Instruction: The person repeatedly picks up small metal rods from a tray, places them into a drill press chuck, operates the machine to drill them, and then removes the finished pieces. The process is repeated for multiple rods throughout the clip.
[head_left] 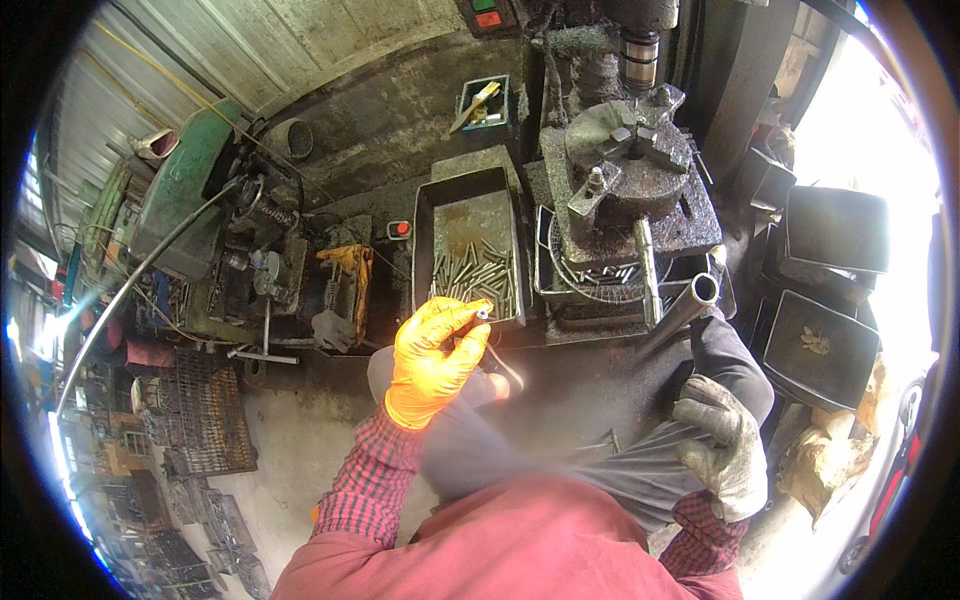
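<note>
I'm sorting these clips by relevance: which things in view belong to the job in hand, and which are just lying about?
Likely part of the job:
small shiny cylindrical metal piece, in the orange-gloved left hand
short grey metal rods in the rectangular grey metal tray

Probably just lying about:
dark rectangular bins, right
crumpled tan bag or wrapping near them
</note>
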